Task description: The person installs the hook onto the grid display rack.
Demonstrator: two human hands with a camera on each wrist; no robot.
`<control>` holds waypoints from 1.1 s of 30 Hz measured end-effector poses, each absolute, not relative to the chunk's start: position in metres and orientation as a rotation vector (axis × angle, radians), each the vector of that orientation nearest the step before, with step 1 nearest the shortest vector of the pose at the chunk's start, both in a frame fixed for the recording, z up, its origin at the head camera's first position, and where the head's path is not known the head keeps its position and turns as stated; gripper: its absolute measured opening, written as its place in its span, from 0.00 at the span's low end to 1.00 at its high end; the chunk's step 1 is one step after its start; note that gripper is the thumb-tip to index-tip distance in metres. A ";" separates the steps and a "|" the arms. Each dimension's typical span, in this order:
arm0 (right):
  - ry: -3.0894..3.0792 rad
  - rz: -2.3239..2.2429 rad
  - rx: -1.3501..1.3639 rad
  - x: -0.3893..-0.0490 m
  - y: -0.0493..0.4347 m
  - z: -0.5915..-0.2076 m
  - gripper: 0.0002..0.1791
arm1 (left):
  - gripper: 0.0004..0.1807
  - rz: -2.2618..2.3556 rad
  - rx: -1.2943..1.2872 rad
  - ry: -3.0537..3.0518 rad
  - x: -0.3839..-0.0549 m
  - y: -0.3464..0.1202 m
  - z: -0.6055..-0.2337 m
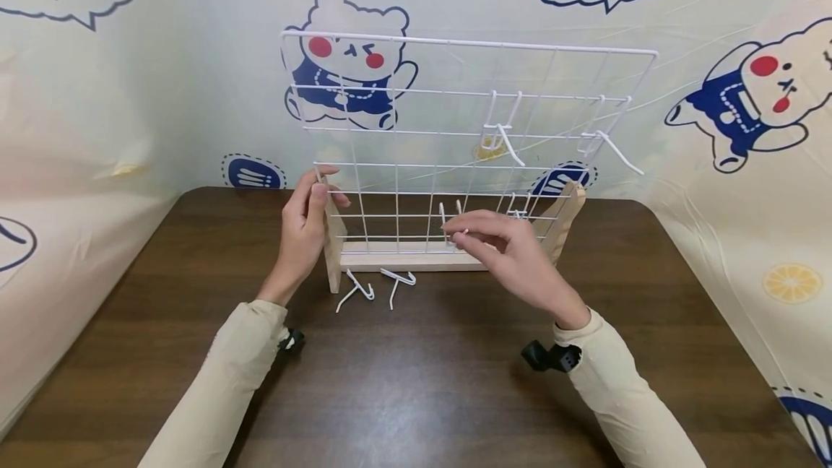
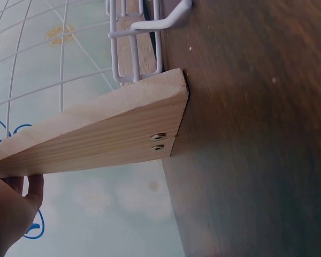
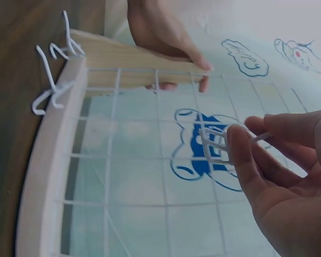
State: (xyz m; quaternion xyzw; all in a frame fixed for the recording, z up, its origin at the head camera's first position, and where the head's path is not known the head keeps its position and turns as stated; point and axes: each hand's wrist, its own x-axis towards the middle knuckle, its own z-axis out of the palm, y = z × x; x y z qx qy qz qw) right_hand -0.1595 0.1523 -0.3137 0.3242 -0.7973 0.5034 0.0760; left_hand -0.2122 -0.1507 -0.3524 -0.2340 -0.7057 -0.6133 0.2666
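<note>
A white wire grid rack stands between two wooden side panels joined by a wooden bar. My left hand grips the upper part of the left side panel, fingers behind and thumb in front. In the left wrist view, the panel's outer face shows two metal screws near its foot. My right hand pinches a white wire hook between thumb and fingers, in front of the lower grid. The hook's two bent prongs point toward the grid; its arm is partly hidden by the fingers.
Two loose white hooks, one at left and one beside it, lie before the wooden bar. Two more, a middle one and a right one, hang on the upper grid; another sits lower. Patterned cloth surrounds the brown table.
</note>
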 end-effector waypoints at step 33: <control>-2.089 1.325 0.884 -0.185 0.131 -0.303 0.11 | 0.17 -1.674 -0.629 -1.893 -0.212 -0.151 -0.352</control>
